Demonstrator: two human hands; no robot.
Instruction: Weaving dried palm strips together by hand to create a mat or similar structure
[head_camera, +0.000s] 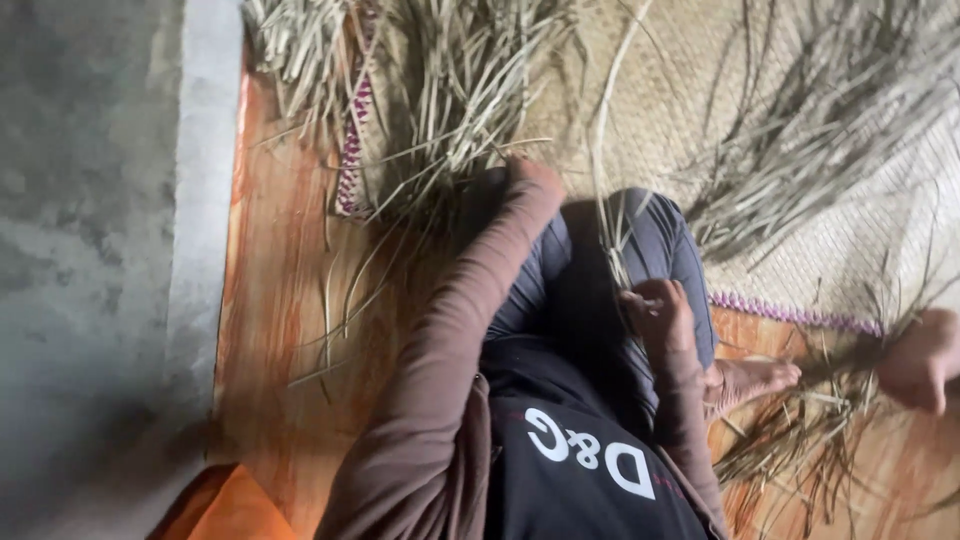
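My left hand (537, 178) reaches forward in a brown sleeve into a pile of loose dry straw strands (455, 110); its fingers are buried among them and hidden. My right hand (655, 308) rests over my bent knee in grey trousers (650, 240), fingers closed on a long pale strand (600, 130) that curves up across the woven straw mat (680, 90). The mat has a purple stitched edge (790, 312).
An orange-brown floor mat (280, 330) lies beneath, beside a grey concrete floor (90, 250) on the left. More loose straw (830, 130) is heaped at the upper right. My bare foot (752, 380) shows below the knee. Another person's limb (925, 360) is at the right edge.
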